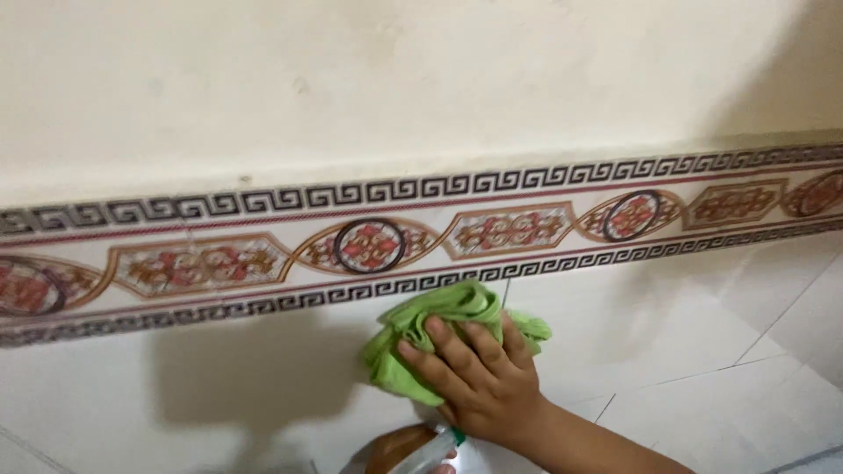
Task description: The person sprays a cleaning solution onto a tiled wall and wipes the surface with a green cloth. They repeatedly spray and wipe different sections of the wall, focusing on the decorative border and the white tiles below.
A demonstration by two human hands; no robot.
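Note:
My right hand [481,379] presses a bunched light-green cloth [436,309] flat against a white wall tile, just under a patterned border strip [219,262]. The fingers spread over the cloth's lower right part. At the bottom edge of the view my left hand [389,448] holds a white spray bottle with a green nozzle tip [442,441]; only the top of the bottle and part of the hand show.
The border strip runs across the whole wall with red and brown ornaments and dark key-pattern lines. Above it is plain cream plaster [395,79]. Below it are white tiles [694,333] with thin grout lines. My shadow falls on the tiles at left.

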